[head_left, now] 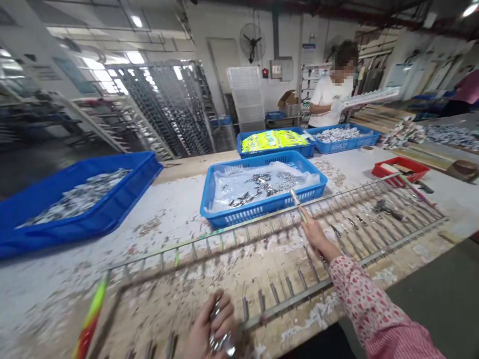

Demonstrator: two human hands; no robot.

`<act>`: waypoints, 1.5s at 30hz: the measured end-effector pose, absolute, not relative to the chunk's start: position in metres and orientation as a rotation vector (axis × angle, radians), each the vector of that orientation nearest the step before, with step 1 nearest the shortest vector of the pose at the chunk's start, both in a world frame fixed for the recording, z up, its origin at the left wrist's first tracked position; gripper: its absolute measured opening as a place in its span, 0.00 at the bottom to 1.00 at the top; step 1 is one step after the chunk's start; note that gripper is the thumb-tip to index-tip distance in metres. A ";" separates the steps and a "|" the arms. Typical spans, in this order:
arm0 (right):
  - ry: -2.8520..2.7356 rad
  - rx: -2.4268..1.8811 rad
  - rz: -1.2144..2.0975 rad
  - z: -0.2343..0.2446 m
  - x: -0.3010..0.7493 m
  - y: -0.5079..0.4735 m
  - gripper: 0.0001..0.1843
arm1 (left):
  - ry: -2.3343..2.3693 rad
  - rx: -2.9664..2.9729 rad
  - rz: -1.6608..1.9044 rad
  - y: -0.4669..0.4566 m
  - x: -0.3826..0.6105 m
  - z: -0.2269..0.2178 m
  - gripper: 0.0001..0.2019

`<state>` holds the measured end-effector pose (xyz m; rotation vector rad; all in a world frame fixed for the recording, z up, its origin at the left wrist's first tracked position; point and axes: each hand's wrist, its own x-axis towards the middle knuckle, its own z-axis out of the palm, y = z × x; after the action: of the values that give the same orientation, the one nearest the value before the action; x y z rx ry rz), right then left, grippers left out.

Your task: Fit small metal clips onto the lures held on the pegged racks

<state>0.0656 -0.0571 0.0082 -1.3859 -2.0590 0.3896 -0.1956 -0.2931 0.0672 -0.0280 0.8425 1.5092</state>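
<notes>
In the lower middle, my left hand is closed around several shiny silver pieces. My right hand, in a sleeve with a red pattern, reaches over a long metal rack. Its fingers are closed on a slim stick-like thing with a silver end, whose exact kind I cannot make out. Prongs line the rack on the table, and a few dark shiny pieces sit on those to the right of my hand. Just beyond the rack, a light blue basket holds a plastic liner with shiny silver pieces.
A large blue tray of small pieces stands at left. Farther back are a bin with yellow packaging, another blue bin and a red basket. Across the table, a person holds a rack. Scraps litter the tabletop.
</notes>
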 end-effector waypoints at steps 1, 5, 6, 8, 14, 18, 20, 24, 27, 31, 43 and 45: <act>-2.063 -1.384 0.349 0.014 0.065 -0.064 0.28 | 0.769 -0.149 1.536 -0.283 -0.186 0.071 0.08; -2.011 -1.124 0.298 0.044 0.048 -0.117 0.20 | 0.632 -0.388 1.602 -0.248 -0.160 0.072 0.10; -2.031 -1.003 0.447 0.052 0.041 -0.134 0.17 | 0.615 -0.400 1.614 -0.242 -0.156 0.069 0.10; -2.142 -0.754 0.805 0.060 0.025 -0.170 0.12 | 0.605 -0.422 1.629 -0.233 -0.151 0.061 0.10; -2.087 -0.669 0.963 0.036 -0.010 -0.222 0.05 | 0.587 -0.465 1.647 -0.229 -0.138 0.054 0.10; -2.046 -0.569 0.820 0.027 -0.007 -0.220 0.08 | 0.618 -0.500 1.650 -0.230 -0.134 0.049 0.10; -2.004 -0.623 0.855 0.031 -0.002 -0.214 0.10 | 0.666 -0.480 1.611 -0.230 -0.134 0.041 0.09; -1.888 -0.825 1.094 0.037 0.007 -0.196 0.14 | 0.858 -0.056 1.521 -0.228 -0.134 0.027 0.05; -1.846 -0.905 1.158 0.035 0.014 -0.180 0.15 | 1.195 0.606 1.353 -0.225 -0.134 0.031 0.11; -1.787 -1.044 1.140 0.030 0.018 -0.169 0.14 | 1.542 1.551 1.061 -0.219 -0.131 0.046 0.08; -2.077 -1.051 0.548 0.044 0.023 -0.081 0.10 | 1.742 1.863 0.984 -0.171 -0.127 0.042 0.12; -2.187 -1.067 0.483 0.045 0.015 -0.062 0.15 | 1.779 1.790 0.983 -0.163 -0.125 0.039 0.11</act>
<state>0.0149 -0.0618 0.0449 -1.0673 -2.1868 0.4835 -0.1249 -0.1625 0.0388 1.7898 1.7790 0.9830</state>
